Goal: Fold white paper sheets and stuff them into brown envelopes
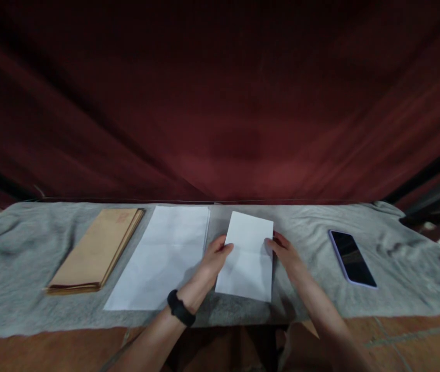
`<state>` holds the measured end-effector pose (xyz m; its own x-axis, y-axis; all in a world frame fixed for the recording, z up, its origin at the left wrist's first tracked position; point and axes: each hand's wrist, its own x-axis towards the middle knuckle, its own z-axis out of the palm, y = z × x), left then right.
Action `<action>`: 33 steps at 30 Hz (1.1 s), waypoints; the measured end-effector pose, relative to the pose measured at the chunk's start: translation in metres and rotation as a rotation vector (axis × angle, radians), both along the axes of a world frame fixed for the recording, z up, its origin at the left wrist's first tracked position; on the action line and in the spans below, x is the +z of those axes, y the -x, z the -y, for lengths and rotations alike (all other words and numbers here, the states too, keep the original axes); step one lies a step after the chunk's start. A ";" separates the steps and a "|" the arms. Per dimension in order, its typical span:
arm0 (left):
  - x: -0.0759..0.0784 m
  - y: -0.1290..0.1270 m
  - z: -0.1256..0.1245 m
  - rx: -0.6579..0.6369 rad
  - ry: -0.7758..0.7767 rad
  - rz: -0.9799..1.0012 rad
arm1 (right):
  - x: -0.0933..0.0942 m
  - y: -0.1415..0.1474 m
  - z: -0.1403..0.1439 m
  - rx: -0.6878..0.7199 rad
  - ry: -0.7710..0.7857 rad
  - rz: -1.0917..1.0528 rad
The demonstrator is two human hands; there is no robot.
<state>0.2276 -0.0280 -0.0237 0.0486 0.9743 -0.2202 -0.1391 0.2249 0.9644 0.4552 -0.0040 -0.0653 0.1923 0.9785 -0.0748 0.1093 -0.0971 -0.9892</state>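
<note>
A white sheet of paper [246,263] with a faint crease across its middle is held between my two hands above the grey cloth. My left hand [217,256], with a black band on its wrist, pinches the left edge, thumb on top. At the right edge, my right hand [283,249] grips the sheet with its thumb on top and the fingers behind, partly hidden. Just left of my left hand lies a stack of larger white sheets [166,253], also creased across.
Brown paper envelopes [96,248] lie piled at the left. A phone in a purple case [352,258] rests at the right. Grey cloth [305,227] covers the surface, a dark red curtain [220,129] hangs behind it, and floor tiles [409,341] show in front.
</note>
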 end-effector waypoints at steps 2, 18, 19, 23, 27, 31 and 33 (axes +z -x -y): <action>0.019 0.003 0.000 -0.044 -0.106 -0.058 | 0.021 0.001 0.003 0.027 0.013 -0.193; -0.003 0.030 0.007 -0.342 -0.664 -0.839 | 0.033 -0.022 0.028 0.379 -0.265 0.329; -0.006 0.030 0.012 -0.438 -0.666 -0.845 | 0.028 -0.025 0.030 0.433 -0.233 0.369; -0.007 0.027 0.028 -0.633 -0.586 -0.857 | 0.021 -0.034 0.038 0.617 -0.096 0.477; -0.001 0.026 0.036 -0.631 -0.479 -0.817 | 0.024 -0.041 0.046 0.697 -0.008 0.495; -0.003 0.029 0.035 -0.591 -0.397 -0.771 | 0.025 -0.043 0.052 0.693 0.045 0.495; -0.008 0.029 0.031 -0.541 -0.331 -0.732 | 0.023 -0.042 0.053 0.661 0.060 0.513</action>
<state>0.1982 -0.0588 -0.0320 0.4687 0.8785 -0.0929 0.5637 -0.2165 0.7971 0.4967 -0.0568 -0.0423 -0.3950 0.8989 -0.1895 0.5969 0.0944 -0.7968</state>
